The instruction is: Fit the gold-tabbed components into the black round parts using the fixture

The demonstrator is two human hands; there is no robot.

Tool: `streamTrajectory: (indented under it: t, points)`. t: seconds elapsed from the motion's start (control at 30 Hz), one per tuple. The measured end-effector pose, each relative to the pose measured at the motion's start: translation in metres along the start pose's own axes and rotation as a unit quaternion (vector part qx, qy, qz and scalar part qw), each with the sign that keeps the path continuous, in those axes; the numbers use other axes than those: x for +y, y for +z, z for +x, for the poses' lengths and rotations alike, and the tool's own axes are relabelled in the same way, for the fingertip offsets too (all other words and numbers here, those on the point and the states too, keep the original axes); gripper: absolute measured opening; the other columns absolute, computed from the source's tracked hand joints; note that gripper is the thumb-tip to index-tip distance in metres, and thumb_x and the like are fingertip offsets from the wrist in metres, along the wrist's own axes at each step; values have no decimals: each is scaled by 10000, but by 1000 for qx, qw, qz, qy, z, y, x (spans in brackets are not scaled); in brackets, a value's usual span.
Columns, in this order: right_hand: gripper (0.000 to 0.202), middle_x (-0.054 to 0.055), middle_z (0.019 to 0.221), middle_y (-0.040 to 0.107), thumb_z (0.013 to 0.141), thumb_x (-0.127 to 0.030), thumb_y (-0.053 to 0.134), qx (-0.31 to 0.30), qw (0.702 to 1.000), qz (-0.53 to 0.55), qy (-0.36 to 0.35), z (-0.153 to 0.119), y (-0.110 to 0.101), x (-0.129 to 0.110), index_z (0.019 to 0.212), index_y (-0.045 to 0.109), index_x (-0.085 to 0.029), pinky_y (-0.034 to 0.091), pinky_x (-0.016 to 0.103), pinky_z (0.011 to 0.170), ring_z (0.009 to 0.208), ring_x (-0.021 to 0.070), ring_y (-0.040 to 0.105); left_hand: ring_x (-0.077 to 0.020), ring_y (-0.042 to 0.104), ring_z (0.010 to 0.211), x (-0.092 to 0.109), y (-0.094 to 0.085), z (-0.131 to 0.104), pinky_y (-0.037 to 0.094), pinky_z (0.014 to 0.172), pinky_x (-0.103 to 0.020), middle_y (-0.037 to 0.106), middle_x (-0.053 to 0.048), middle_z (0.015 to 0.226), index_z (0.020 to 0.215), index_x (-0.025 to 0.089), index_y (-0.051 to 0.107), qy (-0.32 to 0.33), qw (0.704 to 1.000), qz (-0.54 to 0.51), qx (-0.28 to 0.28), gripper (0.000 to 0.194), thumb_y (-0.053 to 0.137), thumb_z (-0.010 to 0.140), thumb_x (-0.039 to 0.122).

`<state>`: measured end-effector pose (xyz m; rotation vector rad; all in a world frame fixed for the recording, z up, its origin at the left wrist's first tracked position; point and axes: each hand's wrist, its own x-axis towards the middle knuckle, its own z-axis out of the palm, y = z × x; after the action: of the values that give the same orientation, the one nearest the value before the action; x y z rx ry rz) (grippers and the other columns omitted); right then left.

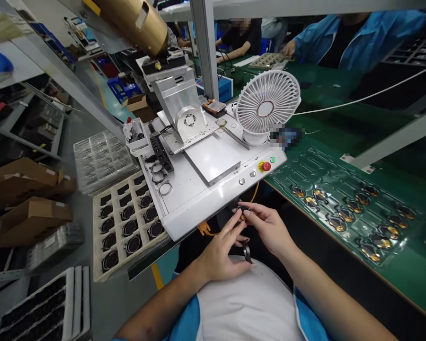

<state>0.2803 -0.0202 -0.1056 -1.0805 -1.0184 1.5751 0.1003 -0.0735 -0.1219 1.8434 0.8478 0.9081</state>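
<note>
In front of my body, both hands meet below the white machine's front edge. My right hand (273, 230) pinches a small round dark part with orange-gold on it (244, 212) between thumb and fingers. Fingertips of my left hand (222, 253) reach the same part. A black ring-shaped piece (247, 252), seen nearly edge-on, is held between the thumb and lower fingers of my left hand. The fingers partly cover both pieces, so their details are hidden.
The machine (220, 194) carries buttons, a red stop knob (266, 166) and a white fan (266, 108). At left lies a cream tray (121, 208) of round black parts. A clear tray (314, 156) of gold-dark parts lies right. Co-workers sit across the bench.
</note>
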Motion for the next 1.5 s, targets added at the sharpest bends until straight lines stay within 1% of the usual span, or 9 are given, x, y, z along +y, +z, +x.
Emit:
streamTrajectory:
  t: [0.1,0.23,0.37,0.5,0.67,0.83,1.03,1.2,1.5]
  points:
    - [394,36,694,707,798,-526,825,-26,999,-17,15,2,-5,-10,967,771,-175,536,270,563,571,148,613,-317,759,1077,1,-3,-2,663,851,-397,96,-224,1732,1532,319,449,-23,993,-98,55,957,921,705,226]
    - [402,12,609,651,786,-564,816,-29,997,-76,21,0,-4,-18,866,724,-180,531,274,516,527,154,599,-328,771,1050,1,-5,-4,657,858,-416,134,-258,1717,1468,276,523,-39,988,-138,60,897,940,676,215]
    - [439,9,612,653,739,-583,838,-35,996,-82,32,2,-3,-20,855,711,-180,558,292,531,534,166,624,-326,765,1059,0,-9,-4,645,895,-447,265,-256,1684,1473,241,523,-14,998,-41,39,839,897,722,223]
    - [445,12,691,688,671,-493,921,-74,994,-40,65,4,-9,-19,888,719,-161,579,276,581,577,149,650,-375,658,1278,0,-13,-4,562,1037,-495,412,-193,1633,1462,236,540,1,995,100,12,684,794,827,222]
    - [466,21,708,698,653,-504,937,-56,995,-6,84,2,-9,-10,852,717,-144,560,241,569,582,126,637,-380,606,1347,2,-15,-2,529,1070,-495,461,-159,1610,1491,257,518,-25,989,147,-18,677,752,858,201]
    - [470,-13,572,623,648,-526,932,-33,994,9,107,-2,-7,-10,737,651,-161,487,214,481,483,100,542,-339,686,1238,-1,-14,-2,563,1052,-479,462,-185,1603,1468,260,545,-39,998,-26,41,751,837,780,190]
    - [427,10,696,659,607,-469,951,-60,985,41,155,-11,1,-20,694,673,-157,512,218,545,587,104,572,-281,707,1185,-13,-11,0,545,1070,-434,764,-119,1208,1183,217,726,-48,937,-285,195,471,902,750,276]
    - [446,1,641,654,551,-382,962,-79,977,82,182,-22,23,-21,640,576,-175,520,249,591,573,119,596,-277,753,1105,-15,-6,-2,622,945,-411,778,-107,1212,1150,240,743,-63,910,-351,213,539,961,663,315]
    - [356,-80,582,507,610,-249,796,-30,996,2,83,-32,43,-27,714,457,-227,331,207,479,522,86,433,-232,784,1045,-13,-8,-5,643,924,-350,809,-44,1166,1106,323,797,-35,914,-334,226,530,985,614,267]
